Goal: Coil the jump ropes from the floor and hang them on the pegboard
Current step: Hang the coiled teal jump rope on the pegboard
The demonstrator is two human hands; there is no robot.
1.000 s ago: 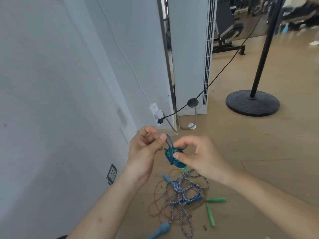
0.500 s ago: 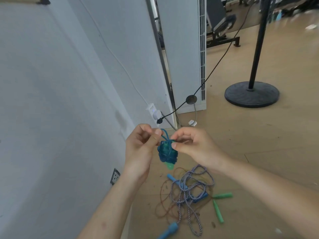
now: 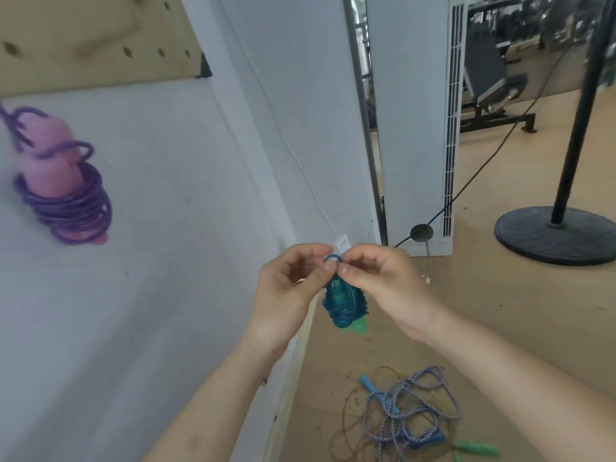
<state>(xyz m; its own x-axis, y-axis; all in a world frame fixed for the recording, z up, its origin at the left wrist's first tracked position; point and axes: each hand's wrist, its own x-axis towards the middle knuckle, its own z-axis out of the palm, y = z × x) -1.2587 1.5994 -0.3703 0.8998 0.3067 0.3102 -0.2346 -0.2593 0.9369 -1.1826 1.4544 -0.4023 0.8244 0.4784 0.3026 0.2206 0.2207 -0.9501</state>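
Two grips meet before me: my left grip [image 3: 286, 288] and right grip [image 3: 383, 281] each pinch the top loop of the teal coiled jump rope bundle [image 3: 343, 305], which hangs between them above the wooden floor [image 3: 500, 311], lower than the tan pegboard [image 3: 83, 38].

You find no writing you can read here; the small mark on the white plug [image 3: 342, 244] is too blurred to make out.
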